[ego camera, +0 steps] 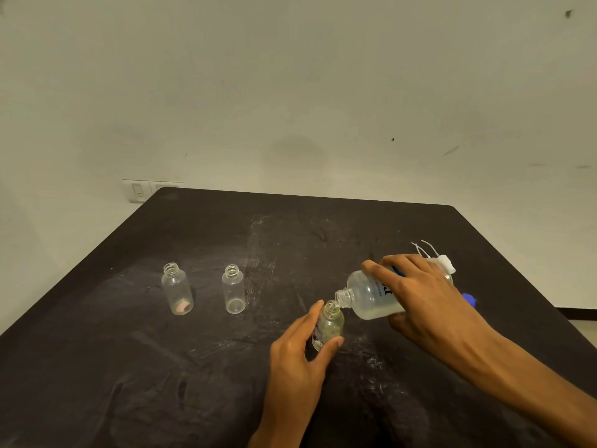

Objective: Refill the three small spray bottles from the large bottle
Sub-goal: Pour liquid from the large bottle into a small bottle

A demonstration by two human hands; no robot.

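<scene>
currently pour under way. right hand (pixel 423 295) wrapped round large bottle (pixel 374 297), tipped, mouth touching neck of small bottle (pixel 328 328). left hand (pixel 302 347) steadies small bottle between thumb and curled fingers, on black table (pixel 290 227). two other small bottles (pixel 177 289) (pixel 233 290) stand uncapped, apparently empty, well left. risk: narrow neck, steep tilt could overshoot, spill on table; loose hold could tip bottle.

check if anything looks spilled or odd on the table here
No spill shows. The one oddity: the far-left small bottle has a pinkish blob at its bottom, unlike the clear one beside it.
</scene>
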